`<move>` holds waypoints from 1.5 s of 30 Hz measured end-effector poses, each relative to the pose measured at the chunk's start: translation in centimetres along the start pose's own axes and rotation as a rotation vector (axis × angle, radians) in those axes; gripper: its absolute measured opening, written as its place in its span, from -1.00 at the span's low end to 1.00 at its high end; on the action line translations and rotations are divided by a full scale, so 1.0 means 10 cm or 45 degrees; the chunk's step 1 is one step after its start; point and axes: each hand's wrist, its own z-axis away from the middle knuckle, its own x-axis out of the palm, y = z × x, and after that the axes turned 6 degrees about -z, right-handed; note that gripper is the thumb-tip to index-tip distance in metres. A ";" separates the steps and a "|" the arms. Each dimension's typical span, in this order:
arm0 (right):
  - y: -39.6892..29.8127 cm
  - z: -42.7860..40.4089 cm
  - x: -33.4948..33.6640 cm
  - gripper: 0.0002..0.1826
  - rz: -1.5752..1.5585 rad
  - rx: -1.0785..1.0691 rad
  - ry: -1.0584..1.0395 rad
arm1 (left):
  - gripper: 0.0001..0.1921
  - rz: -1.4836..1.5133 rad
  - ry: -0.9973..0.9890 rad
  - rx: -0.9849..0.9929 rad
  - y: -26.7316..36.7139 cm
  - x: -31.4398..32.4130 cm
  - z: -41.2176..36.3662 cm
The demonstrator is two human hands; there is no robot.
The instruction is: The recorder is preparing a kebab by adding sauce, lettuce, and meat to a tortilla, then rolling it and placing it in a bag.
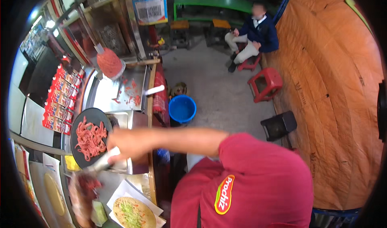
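My right hand (130,143) grips the white handle of a tool (110,157), probably a knife, whose far end is blurred. Below it, my left hand (81,194), which seems to wear a clear plastic glove, is at dark red meat (92,184); motion blur hides the grasp. A round flatbread (151,217) with shredded lettuce (128,209) and red sauce lies on white paper (124,187) beside that hand. Between them sits a pale green item (99,213). Beyond my right hand, a round black pan (79,128) holds thin strips of reddish meat (90,138).
A cone of meat (109,63) hangs on a vertical spit above a metal tray (130,87) with scraps. A white handle (154,90) juts past the counter's wooden edge (151,116). Red packages (62,99) line the far side. A blue bucket (182,109) and a seated person (257,35) are alongside.
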 end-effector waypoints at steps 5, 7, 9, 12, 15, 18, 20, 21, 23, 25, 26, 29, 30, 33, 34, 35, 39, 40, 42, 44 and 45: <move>-0.07 0.40 1.04 -0.57 -0.140 0.211 -0.293 | -0.63 -0.526 0.222 0.267 -1.51 0.17 0.49; -0.07 0.45 1.30 -0.58 -0.122 0.208 -0.343 | -0.58 -0.414 0.298 0.293 -2.16 0.14 0.55; -0.08 0.44 1.51 -0.58 -0.092 0.178 -0.417 | -0.58 -0.418 0.328 0.267 -2.41 0.17 0.70; -0.14 0.44 1.62 -0.59 -0.125 0.226 -0.506 | -0.57 -0.462 0.382 0.257 -2.56 0.19 0.83; -0.13 0.41 1.65 -0.60 -0.069 0.173 -0.508 | -0.55 -0.586 0.471 0.274 -2.57 0.25 0.87; -0.15 0.39 1.61 -0.61 -0.060 0.173 -0.540 | -0.54 -0.695 0.575 0.360 -2.65 0.28 0.87; -0.19 0.39 1.57 -0.61 -0.057 0.171 -0.527 | -0.54 -0.765 0.637 0.448 -2.65 0.29 0.84; -0.21 0.39 1.55 -0.61 -0.058 0.172 -0.511 | -0.53 -0.635 0.583 0.377 -2.63 0.29 0.82; -0.24 0.39 1.52 -0.61 -0.046 0.198 -0.513 | -0.52 -0.506 0.519 0.313 -2.56 0.28 0.80; -0.26 0.38 1.52 -0.61 -0.046 0.225 -0.521 | -0.57 -0.661 0.533 0.336 -2.52 0.29 0.81; -0.28 0.34 1.57 -0.60 -0.062 0.214 -0.559 | -0.57 -0.659 0.553 0.301 -2.68 0.23 0.84; -0.20 0.34 1.62 -0.57 -0.108 0.239 -0.665 | -0.57 -0.334 0.511 -0.064 -2.17 0.45 1.10; -0.10 0.36 1.67 -0.60 -0.176 0.259 -0.628 | -0.62 0.441 0.545 -0.145 -2.34 0.37 0.89; -0.03 0.34 1.44 -0.70 -0.033 0.323 -0.536 | -0.65 -0.573 0.562 0.262 -2.32 0.36 0.69; -0.21 0.25 1.38 -0.67 0.134 0.291 -0.577 | -0.52 -0.626 0.696 0.350 -2.61 0.36 0.67; -0.24 0.21 1.33 -0.65 0.297 0.300 -0.660 | -0.41 -0.859 0.788 0.576 -2.52 0.42 0.67; -0.10 0.30 1.42 -0.71 0.318 -0.015 -0.722 | -0.39 -0.707 0.730 0.287 -2.86 0.82 0.88; -0.09 0.28 1.46 -0.72 0.372 -0.039 -0.758 | -0.39 -0.783 0.719 0.229 -2.91 0.90 0.95; -0.12 0.27 1.50 -0.73 0.401 -0.077 -0.818 | -0.31 -0.909 0.694 0.150 -3.03 0.99 1.02; -0.17 0.22 1.52 -0.73 0.447 -0.093 -0.882 | -0.27 -0.936 0.797 0.201 -3.05 1.01 1.13; -0.18 0.21 1.55 -0.73 0.483 -0.156 -0.879 | -0.26 -0.926 0.807 0.184 -3.13 1.00 1.20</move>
